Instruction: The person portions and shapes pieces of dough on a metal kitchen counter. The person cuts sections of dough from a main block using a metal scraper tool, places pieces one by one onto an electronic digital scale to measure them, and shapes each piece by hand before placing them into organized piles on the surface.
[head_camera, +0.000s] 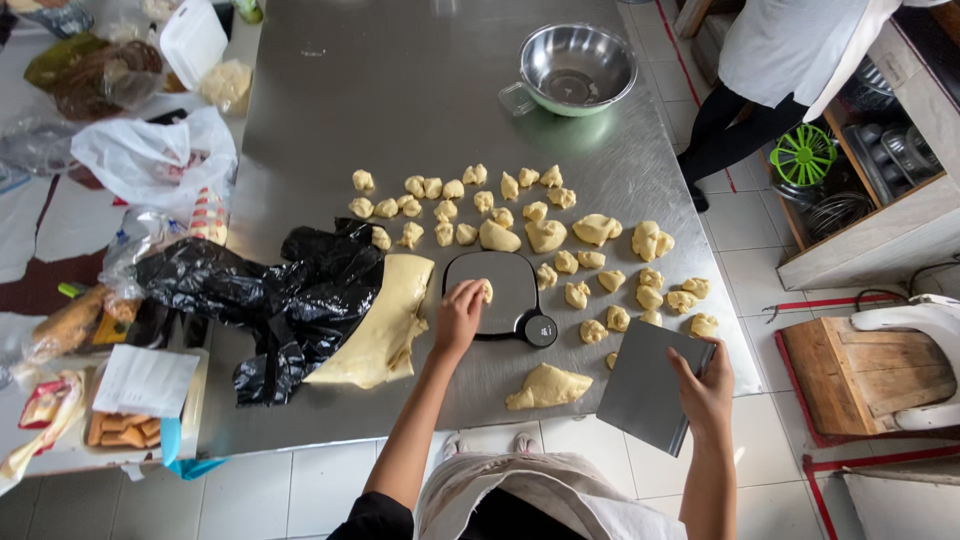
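My left hand (460, 315) reaches over a dark kitchen scale (505, 300) and its fingertips pinch a small piece of dough (487, 291) on the scale's platform. My right hand (706, 385) grips a flat grey metal scraper (645, 385) by its right edge, held near the table's front edge. A medium lump of dough (546, 386) lies just left of the scraper. A large slab of yellow dough (385, 325) rests partly on a black plastic bag (265, 290) to the left of the scale. Several small dough pieces (470, 205) are spread behind and to the right of the scale.
A steel bowl (576, 68) stands at the back of the steel table (400, 100). Bags, bread and packages (150, 160) crowd the left side. Another person (775, 70) stands at the far right beside a wooden shelf (880, 170) of pans. A white chair (915, 330) sits right.
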